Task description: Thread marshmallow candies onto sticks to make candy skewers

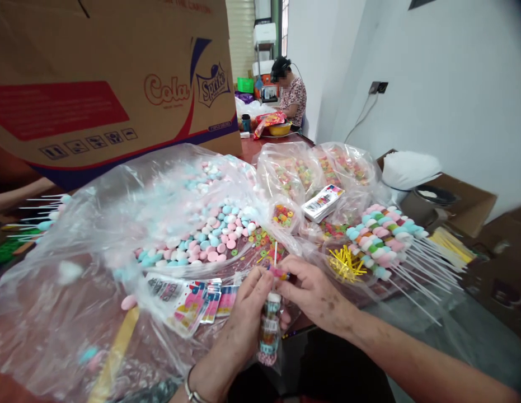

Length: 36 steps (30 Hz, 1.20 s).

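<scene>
Holding the bagged candy skewer (270, 324) over the near edge of the table (254, 148), I judge it light, slippery: left hand (247, 313) wraps the sleeve (266, 346), right hand (314, 291) pinches the stick (276, 252).

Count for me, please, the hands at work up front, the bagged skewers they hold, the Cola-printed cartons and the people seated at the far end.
Hands: 2, left hand and right hand
Bagged skewer: 1
Cola-printed carton: 1
Seated person: 1
Total: 5
</scene>
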Tool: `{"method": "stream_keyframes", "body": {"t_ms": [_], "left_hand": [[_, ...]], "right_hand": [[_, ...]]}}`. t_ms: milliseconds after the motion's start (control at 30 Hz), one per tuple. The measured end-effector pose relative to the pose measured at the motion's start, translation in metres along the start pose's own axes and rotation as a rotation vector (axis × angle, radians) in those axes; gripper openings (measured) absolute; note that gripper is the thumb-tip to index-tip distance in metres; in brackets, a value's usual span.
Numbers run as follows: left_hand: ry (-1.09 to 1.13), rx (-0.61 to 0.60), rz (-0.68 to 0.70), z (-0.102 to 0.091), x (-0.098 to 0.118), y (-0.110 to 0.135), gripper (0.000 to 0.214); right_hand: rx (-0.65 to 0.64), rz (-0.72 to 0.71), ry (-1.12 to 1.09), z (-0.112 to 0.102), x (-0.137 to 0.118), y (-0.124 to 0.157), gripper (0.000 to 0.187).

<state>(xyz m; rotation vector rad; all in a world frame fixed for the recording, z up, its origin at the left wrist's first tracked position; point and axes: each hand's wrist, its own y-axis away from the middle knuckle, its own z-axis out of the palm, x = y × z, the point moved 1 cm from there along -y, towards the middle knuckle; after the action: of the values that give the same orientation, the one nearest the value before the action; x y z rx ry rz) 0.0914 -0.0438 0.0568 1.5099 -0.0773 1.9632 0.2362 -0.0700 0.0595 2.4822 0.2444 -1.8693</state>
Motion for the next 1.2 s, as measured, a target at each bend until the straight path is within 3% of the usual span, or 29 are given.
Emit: {"method": "stream_keyframes", "body": {"t_ms": [100, 200, 333, 400, 467, 567, 667, 833, 933, 1000, 1100, 1200], "left_hand": [[0.171, -0.040, -0.031, -0.001, -0.003, 0.000, 0.031], [0.157, -0.043, -0.082, -0.006, -0.003, -0.001, 0.026], [0.090, -0.185, -0.200, -0.016, -0.001, -0.001, 0.016], [0.039, -0.274, -0.263, -0.018, -0.001, -0.001, 0.015], [0.027, -0.333, -0.295, -0.018, -0.002, 0.000, 0.026], [0.064, -0.389, -0.304, -0.018, -0.002, 0.000, 0.038], [0.050, -0.449, -0.303, -0.021, -0.001, 0.001, 0.046], [-0.002, -0.413, -0.302, -0.024, 0.002, 0.001, 0.029], [-0.037, -0.335, -0.236, -0.023, 0.002, -0.001, 0.029], [-0.065, -0.304, -0.223, -0.021, 0.001, -0.001, 0.030], [-0.136, -0.317, -0.267, -0.019, 0.001, 0.002, 0.030], [-0.220, -0.378, -0.367, -0.016, 0.002, 0.007, 0.033]], "right_hand": [[0.032, 0.156, -0.346, 0.002, 0.011, 0.002, 0.022], [0.041, 0.200, -0.542, 0.003, 0.017, 0.004, 0.027], [-0.145, 0.158, -0.653, -0.003, 0.018, 0.005, 0.041], [-0.222, 0.033, -0.481, -0.009, 0.017, 0.006, 0.029], [-0.187, -0.163, -0.261, -0.015, 0.016, 0.006, 0.020], [-0.109, -0.372, -0.049, -0.020, 0.015, 0.007, 0.024], [-0.078, -0.425, 0.073, -0.019, 0.014, 0.009, 0.023], [0.050, -0.324, 0.195, -0.012, 0.014, 0.016, 0.021], [0.243, -0.320, 0.474, -0.013, 0.011, 0.025, 0.021], [0.325, -0.468, 0.747, -0.016, 0.005, 0.031, 0.023], [0.162, -0.731, 1.037, -0.017, -0.006, 0.037, 0.033], [0.019, -0.845, 1.103, -0.020, -0.013, 0.040, 0.030]]}}
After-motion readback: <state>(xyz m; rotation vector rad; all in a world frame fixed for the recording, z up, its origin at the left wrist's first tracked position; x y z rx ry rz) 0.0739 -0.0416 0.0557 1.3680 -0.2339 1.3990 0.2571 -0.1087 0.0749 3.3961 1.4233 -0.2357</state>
